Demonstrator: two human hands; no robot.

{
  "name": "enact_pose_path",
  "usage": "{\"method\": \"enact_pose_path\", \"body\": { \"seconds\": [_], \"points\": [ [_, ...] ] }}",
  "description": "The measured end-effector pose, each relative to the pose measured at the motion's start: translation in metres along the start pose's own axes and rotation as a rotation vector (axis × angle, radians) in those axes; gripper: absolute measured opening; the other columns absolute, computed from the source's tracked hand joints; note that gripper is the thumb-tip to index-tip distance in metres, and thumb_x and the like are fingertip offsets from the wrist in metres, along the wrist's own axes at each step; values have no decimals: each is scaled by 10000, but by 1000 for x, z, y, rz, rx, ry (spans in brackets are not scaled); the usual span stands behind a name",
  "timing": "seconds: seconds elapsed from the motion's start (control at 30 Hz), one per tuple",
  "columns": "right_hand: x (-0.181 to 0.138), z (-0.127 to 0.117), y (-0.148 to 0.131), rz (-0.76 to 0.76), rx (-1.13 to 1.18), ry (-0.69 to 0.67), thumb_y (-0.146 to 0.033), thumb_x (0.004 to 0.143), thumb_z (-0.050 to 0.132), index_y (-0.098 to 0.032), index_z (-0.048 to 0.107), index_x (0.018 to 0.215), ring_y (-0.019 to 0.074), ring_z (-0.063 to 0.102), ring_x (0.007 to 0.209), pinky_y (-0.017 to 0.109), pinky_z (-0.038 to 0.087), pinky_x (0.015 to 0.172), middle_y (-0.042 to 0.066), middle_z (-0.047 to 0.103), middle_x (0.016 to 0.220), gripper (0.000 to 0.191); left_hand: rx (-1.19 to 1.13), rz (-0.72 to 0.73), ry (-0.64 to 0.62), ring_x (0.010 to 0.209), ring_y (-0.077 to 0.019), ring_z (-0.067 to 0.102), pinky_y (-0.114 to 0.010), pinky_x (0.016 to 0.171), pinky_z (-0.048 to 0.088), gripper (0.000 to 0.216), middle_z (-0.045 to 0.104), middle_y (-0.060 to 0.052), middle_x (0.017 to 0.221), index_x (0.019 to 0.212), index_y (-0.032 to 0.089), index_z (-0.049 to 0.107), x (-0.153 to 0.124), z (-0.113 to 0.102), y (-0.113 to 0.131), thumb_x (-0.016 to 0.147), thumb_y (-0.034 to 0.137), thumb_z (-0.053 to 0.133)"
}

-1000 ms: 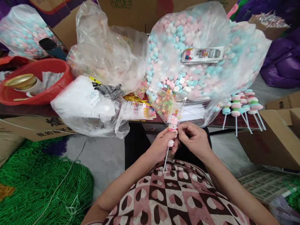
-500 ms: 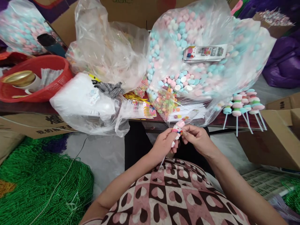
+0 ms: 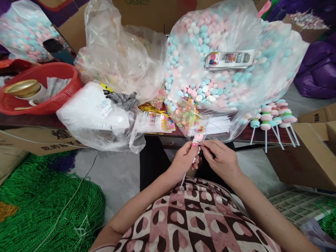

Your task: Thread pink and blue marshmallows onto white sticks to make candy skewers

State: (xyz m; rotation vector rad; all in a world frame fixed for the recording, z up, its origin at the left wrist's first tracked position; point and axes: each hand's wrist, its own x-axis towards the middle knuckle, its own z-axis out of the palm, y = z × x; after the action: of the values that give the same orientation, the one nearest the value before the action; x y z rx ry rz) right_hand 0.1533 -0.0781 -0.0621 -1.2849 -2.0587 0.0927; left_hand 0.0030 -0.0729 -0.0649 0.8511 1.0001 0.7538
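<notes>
Above my lap, my left hand is closed around a marshmallow skewer in a clear printed wrapper. Pink marshmallow shows at its top and paler pieces between my fingers. Its white stick points down towards my shirt. My right hand is closed too, fingertips pinching at the wrapper's right side; what exactly they grip is hidden. Just beyond my hands, on the table edge, lie white sticks and a bag of ring-shaped gummies. Several marshmallow skewers rest at the right, sticks hanging over the edge.
A large bag of pastel marshmallows fills the table's back, with a stack of printed wrappers on it. To the left are a white plastic bag, gold ties and a red basket. A cardboard box stands at right.
The skewer's top has swung from leaning right to nearly upright. My right hand has turned, its fingers now reaching further left against the wrapper. My left hand keeps its hold.
</notes>
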Motion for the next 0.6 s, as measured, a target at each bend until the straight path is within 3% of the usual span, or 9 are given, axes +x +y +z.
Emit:
{"method": "enact_pose_path", "body": {
  "seconds": [0.2, 0.4, 0.6],
  "points": [
    [12, -8, 3, -159, -187, -81, -142, 904, 545, -167, 692, 907, 162, 673, 724, 265, 504, 687, 52, 731, 800, 149, -3, -13, -23, 400, -65, 466, -183, 413, 355, 284, 492, 84, 520, 821, 205, 500, 1, -1, -5, 836, 487, 536],
    [19, -6, 12, -154, -215, -257, -138, 894, 487, -166, 664, 845, 161, 652, 703, 264, 452, 635, 49, 707, 762, 186, 46, -24, 4, 390, -56, 459, -178, 412, 350, 257, 501, 82, 523, 796, 205, 488, 2, -4, -5, 839, 455, 527],
    [18, -4, 13, -162, -170, -280, -151, 918, 470, -158, 666, 936, 165, 662, 737, 258, 449, 643, 54, 718, 808, 197, 108, -7, 34, 402, -52, 461, -170, 417, 364, 212, 509, 78, 548, 824, 206, 502, 3, -7, -7, 862, 415, 502]
  ]
}}
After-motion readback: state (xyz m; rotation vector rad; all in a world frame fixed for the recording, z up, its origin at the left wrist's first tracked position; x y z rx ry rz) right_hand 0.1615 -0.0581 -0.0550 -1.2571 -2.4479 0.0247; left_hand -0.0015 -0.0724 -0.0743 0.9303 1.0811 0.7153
